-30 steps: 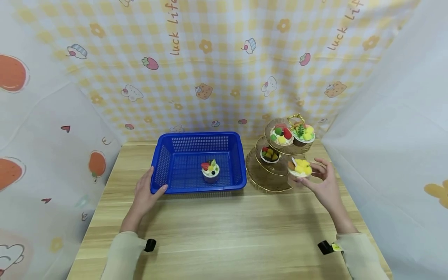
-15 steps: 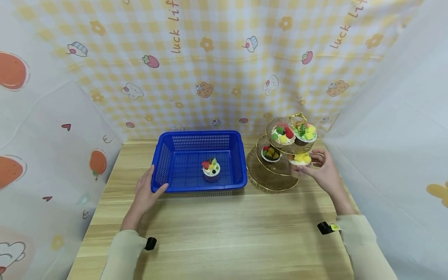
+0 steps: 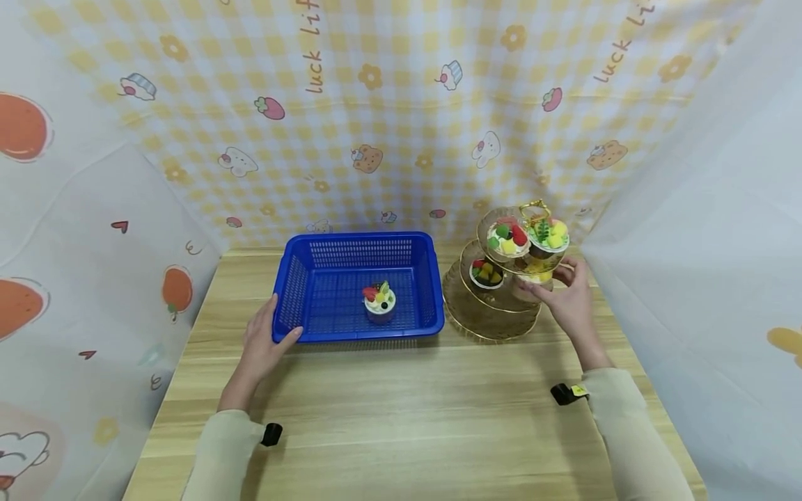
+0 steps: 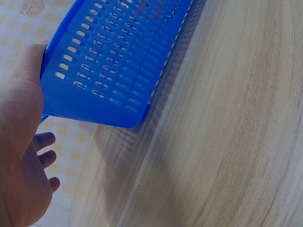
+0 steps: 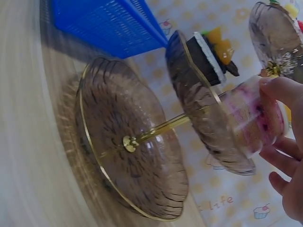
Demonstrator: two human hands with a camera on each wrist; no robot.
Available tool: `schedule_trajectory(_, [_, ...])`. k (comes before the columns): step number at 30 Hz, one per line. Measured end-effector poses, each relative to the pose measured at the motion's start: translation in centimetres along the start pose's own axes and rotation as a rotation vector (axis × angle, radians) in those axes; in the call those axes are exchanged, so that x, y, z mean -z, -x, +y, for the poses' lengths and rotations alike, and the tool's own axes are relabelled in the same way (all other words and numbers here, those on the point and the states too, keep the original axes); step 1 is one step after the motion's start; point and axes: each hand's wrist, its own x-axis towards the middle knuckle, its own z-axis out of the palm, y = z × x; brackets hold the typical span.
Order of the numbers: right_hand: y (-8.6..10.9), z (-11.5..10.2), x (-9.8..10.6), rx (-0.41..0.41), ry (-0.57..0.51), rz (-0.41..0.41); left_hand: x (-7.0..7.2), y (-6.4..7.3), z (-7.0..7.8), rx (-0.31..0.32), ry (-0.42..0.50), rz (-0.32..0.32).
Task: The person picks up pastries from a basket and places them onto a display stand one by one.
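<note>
With thumb and fingers, my right hand (image 3: 571,299) holds a dessert cup (image 5: 251,116) with yellow cubes on top and pink-streaked sides. The cup is at the right side of the middle tier of a three-tier cake stand (image 3: 471,320), partly under the top tier. In the right wrist view its base meets the middle plate (image 5: 201,111). My left hand (image 3: 258,342) grips the near left corner of a blue plastic basket (image 3: 351,338), thumb on the rim; its other fingers hang loosely outside. Inside the basket stands a cupcake (image 3: 379,306) topped with strawberry and cream.
Two fruit-topped cupcakes, one with red and green pieces (image 3: 507,241) and one with a green leaf (image 3: 548,238), sit on the top tier below a gold handle (image 3: 536,206). A dark fruit cup (image 3: 486,275) is on the middle tier. Wooden table (image 3: 401,410) extends in front.
My right hand has moved the yellow-topped dessert cup left and away from me, from beside the stand onto the middle tier under the top plate. The left hand stays at the basket corner.
</note>
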Motion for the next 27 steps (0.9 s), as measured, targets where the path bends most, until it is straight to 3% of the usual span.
schedule_trajectory(11, [0.1,1.2,-1.3,0.086,0.014,0.066,-0.1,0.0,0.0,0.007,0.001,-0.003])
schedule_trajectory(27, [0.8,1.0,-0.6,0.093,0.027,-0.017,-0.1,0.1,0.1,0.006,0.011,-0.002])
